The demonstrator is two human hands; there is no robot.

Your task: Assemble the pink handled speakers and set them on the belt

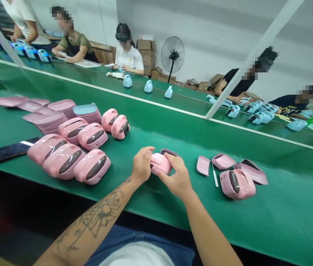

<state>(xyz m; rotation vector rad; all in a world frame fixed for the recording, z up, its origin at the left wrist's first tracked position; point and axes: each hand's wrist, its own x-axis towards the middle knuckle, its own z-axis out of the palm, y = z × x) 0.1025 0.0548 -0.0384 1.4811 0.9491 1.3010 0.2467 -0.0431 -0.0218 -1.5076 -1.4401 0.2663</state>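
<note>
Between my two hands, just above the green table, is a pink plastic device housing (160, 164). My left hand (143, 162) grips its left side, fingers curled round it. On the other side my right hand (178, 174) holds it with thumb and fingers. Right behind it shows a pink piece with a dark inner face (170, 152), partly hidden by my right hand. To the right lie a pink curved panel (203, 165), a thin tool with a white handle (215, 178) and a pink device with a dark window (237, 184).
Several finished-looking pink devices (64, 160) stand at left, before stacked pink panels (49, 120) with a light blue panel (84, 109) on top. A dark flat slab (6, 152) lies at the table's left edge. Co-workers handle light blue devices (148, 86) across the green table (156, 111).
</note>
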